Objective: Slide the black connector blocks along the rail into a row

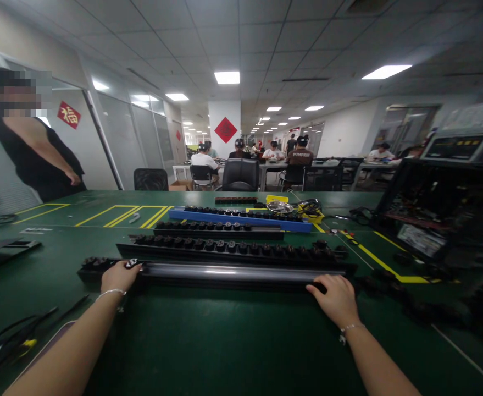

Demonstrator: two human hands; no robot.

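Observation:
A long black power strip housing [228, 276] lies across the near part of the table, with a shiny bare stretch in its middle and black sockets [95, 263] at its left end. My left hand [120, 276] is closed on it beside those sockets, fingertips at a small black-and-white part [131, 263]. Near the right end my right hand [335, 297] grips the housing, thumb along the front edge and fingers over the top. Just behind lies another black strip [225, 248] lined with sockets. The undersides of both hands' fingers are hidden.
Further back are a shorter black strip [266, 234] and a blue rail [241, 220] with sockets. A metal dish [279, 207] sits by yellow trays. An opened black equipment case [422, 220] stands right; cables [22, 330] lie left. A person [31, 137] stands at far left.

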